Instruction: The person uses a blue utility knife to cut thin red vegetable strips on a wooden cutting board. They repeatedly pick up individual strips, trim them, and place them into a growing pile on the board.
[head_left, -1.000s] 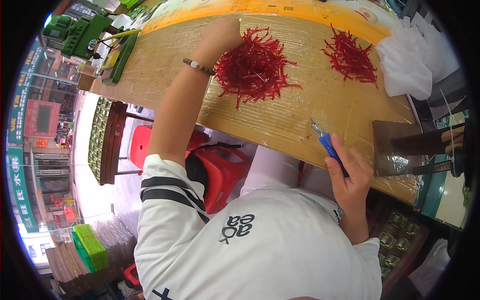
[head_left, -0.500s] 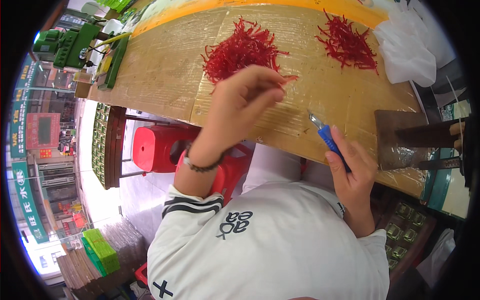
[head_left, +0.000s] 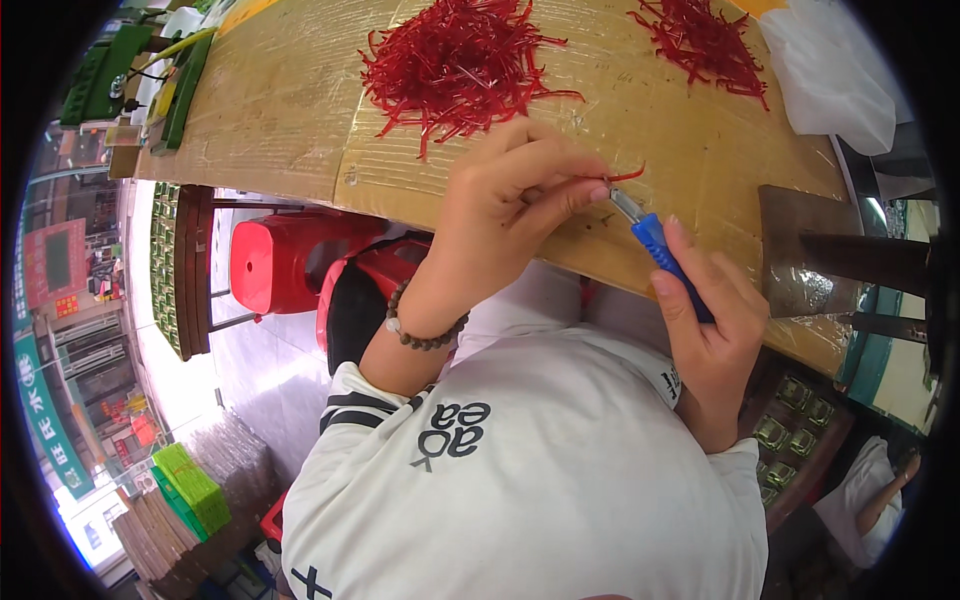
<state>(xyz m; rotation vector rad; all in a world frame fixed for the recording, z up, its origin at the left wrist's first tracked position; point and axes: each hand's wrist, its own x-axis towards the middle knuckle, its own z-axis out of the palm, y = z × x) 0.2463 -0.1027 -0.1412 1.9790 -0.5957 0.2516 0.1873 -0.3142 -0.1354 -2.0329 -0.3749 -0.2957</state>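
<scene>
Between the thumb and finger of my left hand (head_left: 525,195) a thin red plastic piece (head_left: 627,175) is pinched, its curved end sticking out to the right. My right hand (head_left: 710,300) is wrapped round a blue-handled craft knife (head_left: 660,243). Its metal blade end reaches the red piece at my left fingertips; whether it touches cannot be made out. Beyond my left hand lies a big heap of similar red pieces (head_left: 455,65). A smaller heap of red pieces (head_left: 708,48) lies at the far right.
The table (head_left: 280,130) is covered with tape-wrapped cardboard. A white plastic bag (head_left: 835,85) rests at its right, near a dark metal plate and bar (head_left: 815,245). A green machine (head_left: 105,75) stands far left. Red stools (head_left: 270,262) are under the table edge.
My left hand has moved right, bringing a red piece to the knife's blade. The knife is now close against it. The view has shifted, so the heaps sit higher in the picture.
</scene>
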